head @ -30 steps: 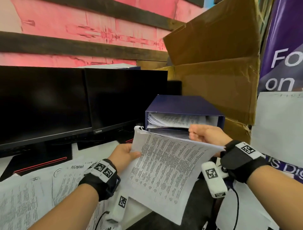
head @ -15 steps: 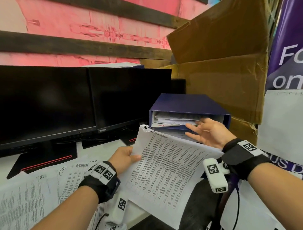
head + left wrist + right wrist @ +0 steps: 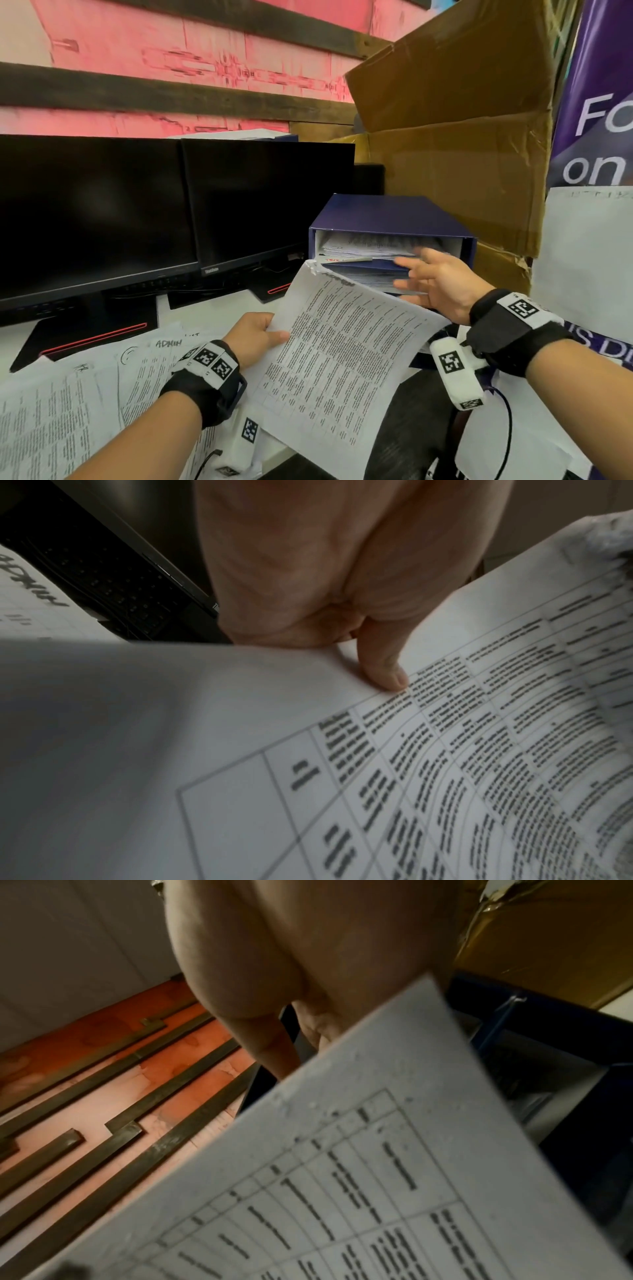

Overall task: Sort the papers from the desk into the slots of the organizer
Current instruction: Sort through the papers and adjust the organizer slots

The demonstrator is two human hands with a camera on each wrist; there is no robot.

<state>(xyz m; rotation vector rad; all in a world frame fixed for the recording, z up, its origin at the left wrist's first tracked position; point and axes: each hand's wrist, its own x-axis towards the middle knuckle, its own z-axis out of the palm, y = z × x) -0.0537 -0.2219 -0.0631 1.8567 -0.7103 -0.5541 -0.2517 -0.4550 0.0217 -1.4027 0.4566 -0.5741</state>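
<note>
The left hand (image 3: 329,569) pinches the near left edge of a printed sheet (image 3: 394,764), thumb (image 3: 383,666) lying on top, its tip just touching the table of blurred text. The sheet curves up toward the far right, where its corner is crumpled. Far left lie a dark keyboard (image 3: 113,588) and a handwritten page (image 3: 31,599).

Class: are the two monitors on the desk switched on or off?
They look off: both monitors show plain black screens with no image.
</note>
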